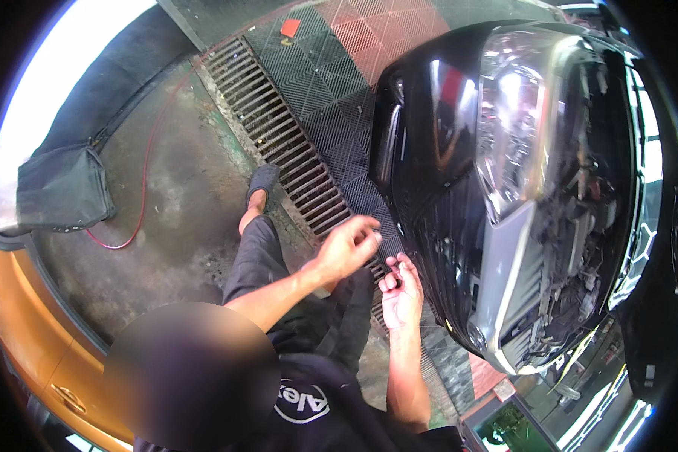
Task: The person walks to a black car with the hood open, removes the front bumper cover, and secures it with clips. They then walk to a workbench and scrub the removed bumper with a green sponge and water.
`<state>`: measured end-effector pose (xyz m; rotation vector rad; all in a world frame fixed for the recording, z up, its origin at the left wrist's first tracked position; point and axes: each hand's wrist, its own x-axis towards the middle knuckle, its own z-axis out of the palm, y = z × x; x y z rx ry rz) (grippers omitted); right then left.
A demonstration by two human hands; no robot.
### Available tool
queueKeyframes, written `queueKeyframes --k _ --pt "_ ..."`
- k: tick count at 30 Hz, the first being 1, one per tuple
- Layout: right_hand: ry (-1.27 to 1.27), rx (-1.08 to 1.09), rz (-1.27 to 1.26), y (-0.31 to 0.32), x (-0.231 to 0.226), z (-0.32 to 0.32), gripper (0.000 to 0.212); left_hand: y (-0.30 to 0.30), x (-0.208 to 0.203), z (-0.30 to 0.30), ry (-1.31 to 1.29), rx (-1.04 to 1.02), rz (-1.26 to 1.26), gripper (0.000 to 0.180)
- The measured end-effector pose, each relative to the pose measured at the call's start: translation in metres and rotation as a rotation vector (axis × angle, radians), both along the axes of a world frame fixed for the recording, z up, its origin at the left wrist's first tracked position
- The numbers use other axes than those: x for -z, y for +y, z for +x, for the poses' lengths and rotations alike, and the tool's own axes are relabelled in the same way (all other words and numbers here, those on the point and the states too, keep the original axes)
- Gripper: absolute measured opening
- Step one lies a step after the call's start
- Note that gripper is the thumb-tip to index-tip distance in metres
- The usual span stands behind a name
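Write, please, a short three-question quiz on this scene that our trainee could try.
1. Multiple choice: what runs along the floor beside the dark shoe?
(a) a wooden plank
(b) a slotted grate
(c) a staircase

2. True or false: the left hand and the right hand are both gripping the headlight.

3. Fill in the colour: the car beside the hands is ____.

Key: 1. b; 2. false; 3. black.

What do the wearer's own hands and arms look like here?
The left hand and right hand are gloveless, the forearms bare, with no watch visible. The black shirt bears a white outlined logo; the left sleeve cannot be made out.
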<state>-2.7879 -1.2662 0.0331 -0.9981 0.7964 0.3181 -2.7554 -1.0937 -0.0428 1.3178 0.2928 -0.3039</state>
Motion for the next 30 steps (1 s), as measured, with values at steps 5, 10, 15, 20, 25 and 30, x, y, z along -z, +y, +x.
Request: queueKeyframes --k 5,10,15,20,25,30 --pt "0.154 0.045 0.038 0.003 0.16 0.012 0.019 0.034 0.214 0.098 0.29 -0.031 0.108 0.058" --pt "0.233 0.112 0.061 -0.011 0.328 0.042 0.017 0.003 0.383 0.181 0.341 -0.019 -0.113 0.091" --pt "0.184 0.194 -0.247 -0.045 0.432 0.062 0.04 -0.047 0.448 0.227 0.188 0.195 -0.388 0.122" --pt "0.171 0.26 -0.487 -0.044 0.458 0.076 0.067 -0.077 0.525 0.237 -0.044 0.226 -0.633 0.136" --pt "0.121 0.37 -0.614 -0.022 0.46 0.083 0.088 -0.115 0.515 0.213 -0.167 -0.006 -0.919 0.136" --pt "0.008 0.616 -0.882 -0.016 0.45 0.087 0.083 -0.128 0.491 0.209 0.007 -0.17 -1.055 0.129"
